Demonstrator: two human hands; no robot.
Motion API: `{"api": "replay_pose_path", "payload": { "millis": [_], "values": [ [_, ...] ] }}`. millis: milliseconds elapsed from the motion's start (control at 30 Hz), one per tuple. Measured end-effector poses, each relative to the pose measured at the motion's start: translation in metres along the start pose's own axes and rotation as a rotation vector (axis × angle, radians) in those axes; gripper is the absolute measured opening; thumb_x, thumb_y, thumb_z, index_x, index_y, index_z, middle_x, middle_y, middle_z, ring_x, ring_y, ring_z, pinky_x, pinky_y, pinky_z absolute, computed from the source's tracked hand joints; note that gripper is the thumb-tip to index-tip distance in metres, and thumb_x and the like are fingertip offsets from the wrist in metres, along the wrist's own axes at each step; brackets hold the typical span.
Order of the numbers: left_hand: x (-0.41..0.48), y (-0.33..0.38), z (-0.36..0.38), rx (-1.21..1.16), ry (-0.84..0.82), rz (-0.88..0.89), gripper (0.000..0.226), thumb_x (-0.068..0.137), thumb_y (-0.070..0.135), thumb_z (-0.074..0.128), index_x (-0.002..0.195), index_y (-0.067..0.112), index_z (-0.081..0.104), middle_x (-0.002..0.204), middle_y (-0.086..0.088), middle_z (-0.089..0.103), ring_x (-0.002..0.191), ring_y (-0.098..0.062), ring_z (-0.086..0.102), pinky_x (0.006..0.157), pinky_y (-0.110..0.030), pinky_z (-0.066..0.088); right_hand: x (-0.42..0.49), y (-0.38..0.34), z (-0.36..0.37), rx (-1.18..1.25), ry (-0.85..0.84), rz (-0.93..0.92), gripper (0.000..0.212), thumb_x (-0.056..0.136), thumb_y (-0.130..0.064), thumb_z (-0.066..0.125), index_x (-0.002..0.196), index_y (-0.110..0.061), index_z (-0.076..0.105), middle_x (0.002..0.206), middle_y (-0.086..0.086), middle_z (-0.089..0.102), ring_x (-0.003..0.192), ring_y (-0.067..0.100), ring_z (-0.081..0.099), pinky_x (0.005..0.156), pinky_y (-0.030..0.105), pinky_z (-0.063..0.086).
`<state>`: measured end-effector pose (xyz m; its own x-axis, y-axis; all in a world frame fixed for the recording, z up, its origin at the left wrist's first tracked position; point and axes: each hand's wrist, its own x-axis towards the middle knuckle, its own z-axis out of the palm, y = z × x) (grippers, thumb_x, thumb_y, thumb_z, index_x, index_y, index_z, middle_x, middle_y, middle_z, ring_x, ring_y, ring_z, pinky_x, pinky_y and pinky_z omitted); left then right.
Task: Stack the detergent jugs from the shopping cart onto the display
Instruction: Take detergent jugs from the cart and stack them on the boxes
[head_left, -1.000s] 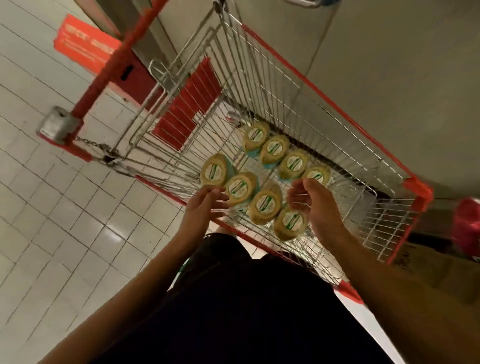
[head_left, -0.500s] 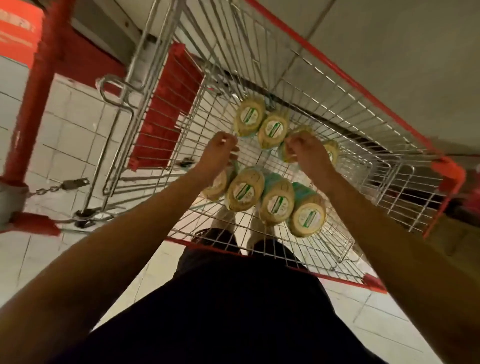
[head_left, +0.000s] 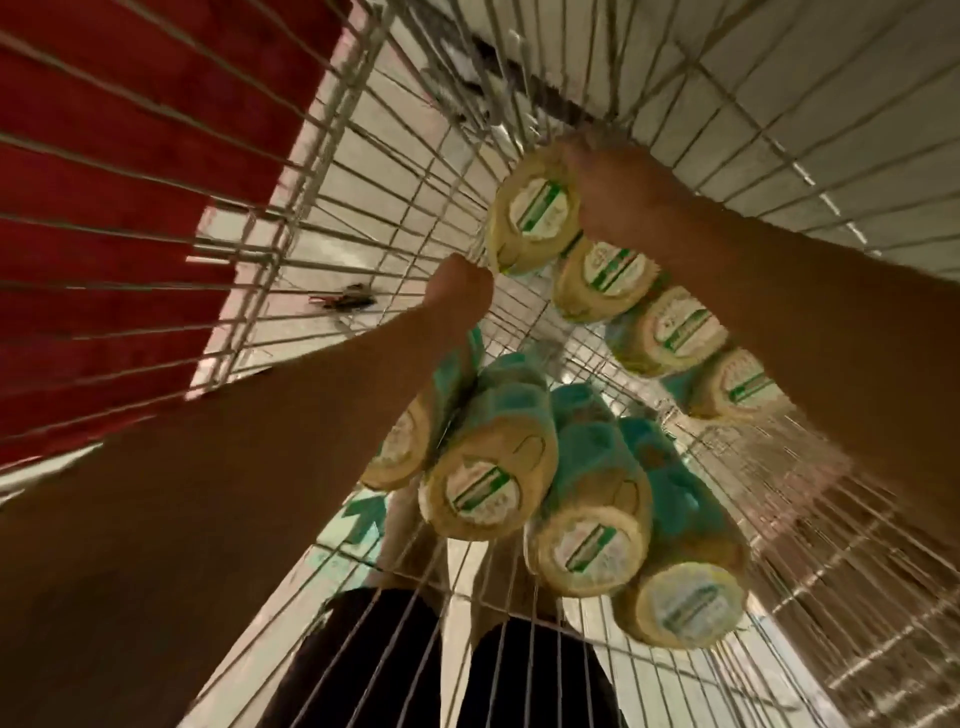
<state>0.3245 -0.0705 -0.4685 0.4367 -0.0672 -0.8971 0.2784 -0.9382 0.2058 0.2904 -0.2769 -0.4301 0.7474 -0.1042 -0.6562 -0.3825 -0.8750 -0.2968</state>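
Several detergent jugs with yellow tops, round green-and-white labels and teal bodies stand in two rows on the floor of the wire shopping cart (head_left: 322, 156). My right hand (head_left: 615, 179) reaches deep into the cart and grips the top of the far-left jug (head_left: 532, 213). My left hand (head_left: 460, 291) is curled at that jug's lower-left edge, its fingers hidden from me. My left forearm passes over the near-left jug (head_left: 400, 452). The near row (head_left: 587, 545) sits close under the camera. The display is out of view.
The cart's red child-seat flap (head_left: 130, 208) fills the left side. A small dark object (head_left: 345, 301) lies by the wire floor. Pale floor tiles (head_left: 831, 104) show through the mesh, and my dark trousers (head_left: 395, 670) are below the near wall.
I have leaned far into the cart, so the jugs look much larger. Both hands moved from above the near row down to the far-left jug, and my right hand has closed on it.
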Motion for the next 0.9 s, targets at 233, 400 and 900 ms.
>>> {"api": "replay_pose_path", "payload": {
  "millis": [233, 400, 900],
  "values": [
    [0.062, -0.012, 0.05, -0.082, -0.012, 0.092, 0.087, 0.083, 0.021, 0.084, 0.153, 0.017, 0.033, 0.111, 0.005, 0.06, 0.098, -0.021, 0.06, 0.064, -0.023, 0.043, 0.046, 0.03, 0.03, -0.189, -0.003, -0.249, 0.081, 0.093, -0.004, 0.07, 0.162, -0.001, 0.029, 0.153, 0.032, 0.039, 0.137, 0.053, 0.042, 0.107, 0.065, 0.043],
    [0.069, -0.011, 0.068, -0.258, 0.123, 0.17, 0.103, 0.067, 0.021, 0.098, 0.15, 0.025, 0.037, 0.111, 0.015, 0.06, 0.097, -0.012, 0.056, 0.067, -0.019, 0.041, 0.055, 0.032, 0.039, -0.226, 0.007, -0.243, 0.097, 0.088, -0.002, 0.075, 0.167, -0.007, 0.018, 0.158, 0.03, 0.033, 0.141, 0.052, 0.039, 0.11, 0.064, 0.042],
    [-0.078, -0.017, -0.033, -0.441, 0.018, 0.334, 0.095, 0.063, 0.004, 0.095, 0.143, 0.007, 0.043, 0.124, -0.005, 0.059, 0.116, -0.022, 0.059, 0.087, -0.037, 0.057, -0.06, -0.011, -0.061, 0.053, -0.013, -0.251, 0.125, 0.063, -0.028, 0.101, 0.163, -0.011, 0.029, 0.159, 0.022, 0.033, 0.147, 0.044, 0.031, 0.121, 0.054, 0.031]
  ]
}}
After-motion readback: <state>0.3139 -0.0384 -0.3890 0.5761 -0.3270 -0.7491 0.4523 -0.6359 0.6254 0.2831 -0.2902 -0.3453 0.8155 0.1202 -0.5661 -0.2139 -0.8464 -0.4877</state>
